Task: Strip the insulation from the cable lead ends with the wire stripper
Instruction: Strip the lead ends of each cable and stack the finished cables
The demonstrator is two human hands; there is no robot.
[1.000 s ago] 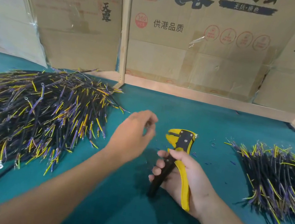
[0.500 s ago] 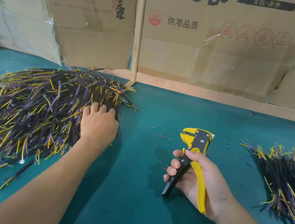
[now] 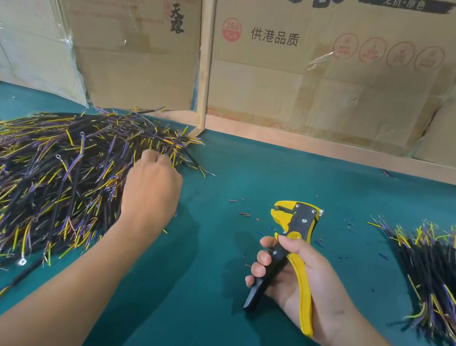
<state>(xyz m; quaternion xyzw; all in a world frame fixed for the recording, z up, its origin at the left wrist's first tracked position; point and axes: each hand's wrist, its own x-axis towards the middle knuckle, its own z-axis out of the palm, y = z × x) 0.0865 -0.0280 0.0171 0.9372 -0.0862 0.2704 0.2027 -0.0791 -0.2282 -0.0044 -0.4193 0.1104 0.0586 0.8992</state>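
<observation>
Left of frame: the unstripped cable pile (image 3: 37, 186) lies on the green surface (image 3: 198, 304). The left hand (image 3: 151, 193) rests on its right edge, fingers curled into the leads; whether they grip one cannot be told. Best practice here is to pinch one cable near its lead ends and draw it free without dragging neighbours. Centre right: the right hand (image 3: 301, 285) grips the wire stripper (image 3: 290, 243), head up. Far right: a second cable pile (image 3: 445, 275).

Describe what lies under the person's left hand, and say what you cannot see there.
The left hand rests on the large cable pile: black cables with yellow and purple leads. Its curled fingers reach into the far cables; whether they grip one is hidden.
</observation>
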